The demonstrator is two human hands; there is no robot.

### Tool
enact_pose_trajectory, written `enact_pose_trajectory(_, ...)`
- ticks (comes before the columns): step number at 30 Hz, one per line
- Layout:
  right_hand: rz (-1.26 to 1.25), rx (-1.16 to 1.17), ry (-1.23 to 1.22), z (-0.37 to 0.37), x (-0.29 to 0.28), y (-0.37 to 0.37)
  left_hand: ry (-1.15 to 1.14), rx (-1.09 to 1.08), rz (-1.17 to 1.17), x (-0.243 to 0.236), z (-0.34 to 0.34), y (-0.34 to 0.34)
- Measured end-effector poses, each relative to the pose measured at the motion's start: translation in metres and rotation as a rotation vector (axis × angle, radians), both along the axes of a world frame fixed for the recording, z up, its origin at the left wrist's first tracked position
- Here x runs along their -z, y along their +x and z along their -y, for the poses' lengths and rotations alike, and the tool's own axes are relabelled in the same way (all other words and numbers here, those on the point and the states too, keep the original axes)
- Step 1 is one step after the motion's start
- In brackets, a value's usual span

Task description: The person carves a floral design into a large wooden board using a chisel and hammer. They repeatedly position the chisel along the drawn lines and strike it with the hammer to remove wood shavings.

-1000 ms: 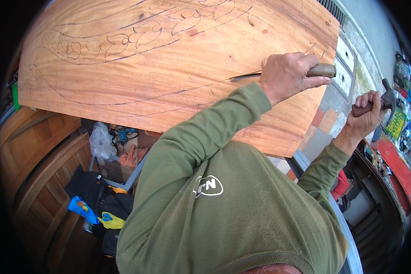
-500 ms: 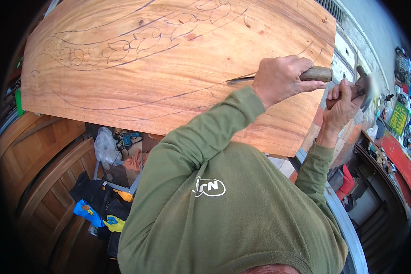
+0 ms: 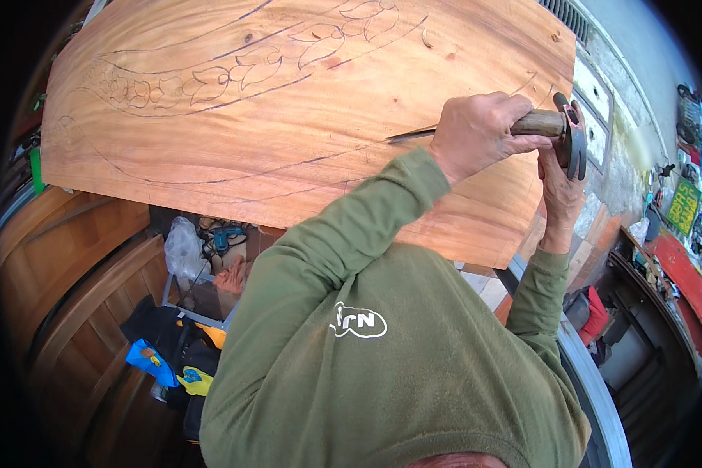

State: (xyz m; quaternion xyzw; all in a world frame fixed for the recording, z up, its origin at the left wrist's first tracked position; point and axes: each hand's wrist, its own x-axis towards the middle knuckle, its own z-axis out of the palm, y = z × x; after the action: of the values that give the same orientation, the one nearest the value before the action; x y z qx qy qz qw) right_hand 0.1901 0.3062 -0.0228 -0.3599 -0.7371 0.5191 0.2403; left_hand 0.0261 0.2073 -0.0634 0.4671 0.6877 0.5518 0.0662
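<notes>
A large wooden board [image 3: 234, 140] bears pencilled leaves and long curved lines. My left hand [image 3: 480, 129] is closed round the wooden handle of a chisel [image 3: 540, 122], whose dark blade lies low over a drawn line in the board's right half. My right hand [image 3: 560, 191] grips a hammer [image 3: 574, 139], its dark head at the end of the chisel handle; whether they touch I cannot tell. The hammer's handle is mostly hidden behind the head and my fingers.
Wooden panels [image 3: 70, 265] stand at lower left, beside a plastic bag [image 3: 183, 249], tools and dark cloths with blue and yellow pieces [image 3: 148, 359]. At right are a floor drain grate [image 3: 563, 17], red panels [image 3: 682, 277], a green-and-yellow sign [image 3: 682, 204] and assorted clutter.
My right hand has swung leftward with the hammer, bringing its head to the chisel's handle end. My left hand and the chisel have shifted only slightly.
</notes>
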Motion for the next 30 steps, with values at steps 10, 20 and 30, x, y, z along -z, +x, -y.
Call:
enact_pose_trajectory(10, 0.115, 0.034, 0.110, -0.027, -0.011, 0.010, -0.183, 0.011, -0.064, -0.015, -0.011, 0.008)
enact_pose_trajectory(20, -0.226, 0.161, 0.106, -0.043, 0.010, 0.013, -0.137, -0.027, -0.045, -0.014, -0.011, 0.006)
enact_pose_trajectory(30, -0.513, 0.554, -0.014, -0.054, -0.023, -0.009, -0.215, -0.008, -0.090, -0.005, -0.013, 0.008)
